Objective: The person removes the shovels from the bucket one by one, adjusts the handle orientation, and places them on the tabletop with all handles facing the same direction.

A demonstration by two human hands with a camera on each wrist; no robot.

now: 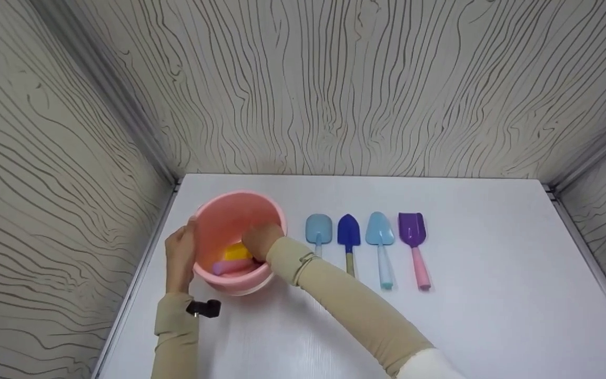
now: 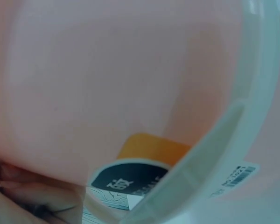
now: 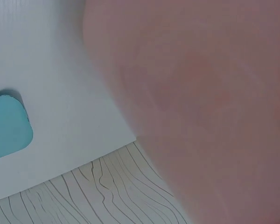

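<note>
A pink bucket (image 1: 242, 193) stands tilted on the left part of the white table. My left hand (image 1: 180, 252) grips its left rim; in the left wrist view, curled fingers (image 2: 42, 191) show beside the bucket wall (image 2: 126, 79). My right hand (image 1: 262, 239) reaches down inside the bucket, and I cannot tell whether it holds anything, as its fingertips are hidden. Near it in the bucket lie a yellow piece (image 1: 237, 251) and a lilac-pink handle (image 1: 233, 266). The bucket wall (image 3: 205, 116) fills most of the right wrist view.
Right of the bucket lie several toy shovels in a row: a grey-blue one (image 1: 319, 229), a dark blue one (image 1: 349, 230), a light blue one (image 1: 380, 230) and a purple one with a pink handle (image 1: 412, 229). Patterned walls (image 1: 334, 95) enclose the table (image 1: 492, 273) behind and at the sides.
</note>
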